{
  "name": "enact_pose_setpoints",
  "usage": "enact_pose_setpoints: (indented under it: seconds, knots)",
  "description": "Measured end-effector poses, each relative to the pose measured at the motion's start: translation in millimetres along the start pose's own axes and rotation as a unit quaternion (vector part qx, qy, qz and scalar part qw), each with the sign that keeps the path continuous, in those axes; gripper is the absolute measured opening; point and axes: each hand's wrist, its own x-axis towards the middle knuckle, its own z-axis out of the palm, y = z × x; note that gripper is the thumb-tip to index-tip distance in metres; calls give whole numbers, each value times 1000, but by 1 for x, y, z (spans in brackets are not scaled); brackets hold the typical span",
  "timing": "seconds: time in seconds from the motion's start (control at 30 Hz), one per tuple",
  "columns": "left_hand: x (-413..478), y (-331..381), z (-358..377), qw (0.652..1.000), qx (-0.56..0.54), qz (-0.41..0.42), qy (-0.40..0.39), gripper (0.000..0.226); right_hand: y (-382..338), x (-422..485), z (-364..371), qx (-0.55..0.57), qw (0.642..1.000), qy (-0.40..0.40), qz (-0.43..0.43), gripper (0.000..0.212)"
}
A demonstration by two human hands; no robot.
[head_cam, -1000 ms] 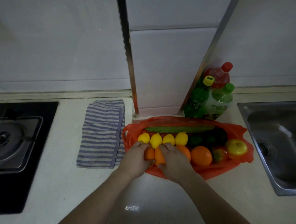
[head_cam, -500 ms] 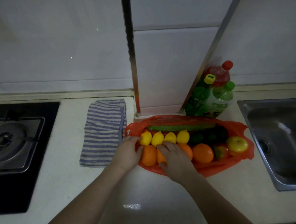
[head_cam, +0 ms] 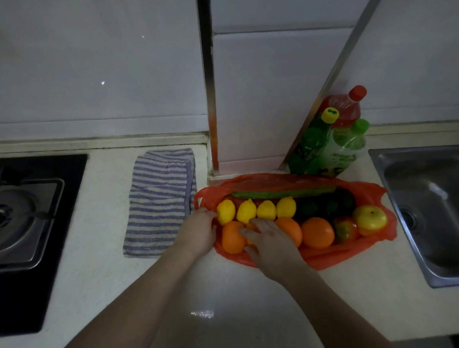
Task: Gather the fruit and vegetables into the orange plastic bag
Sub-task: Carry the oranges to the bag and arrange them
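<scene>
Crinkly orange plastic bag [head_cam: 338,258] — round oranges [head_cam: 317,232]
</scene>
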Motion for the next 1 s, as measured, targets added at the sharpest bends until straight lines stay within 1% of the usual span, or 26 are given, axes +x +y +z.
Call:
enact_pose_setpoints:
  seconds: [0.07,0.23,0.33,0.47,0.6,0.7,0.8,1.0]
  knots:
    - [-1,-1,-1,1000,10,-5,-5,25,1,0,1,-3,1000,-4,6,51]
    - [-6,-4,-3,997,48,-26,-46,42,0,2,0,4,1000,-15,19,52]
    - [-8,-6,-2,996,52,-26,-62,47,0,3,1,7,1000,-18,23,52]
    - [-11,-7,-2,996,62,-10,-58,41,2,3,1,7,1000,-19,24,54]
    - [-18,-5,0,994,86,8,-60,25,1,4,2,8,999,-17,30,54]
    - [-20,-4,0,991,115,11,-61,18,1,5,2,8,999,-16,29,54]
    - [-21,-2,-5,991,121,14,-55,17,1,4,1,8,999,-15,28,54]
    - [-33,4,-28,995,93,20,-33,22,0,5,-1,12,999,-21,31,52]
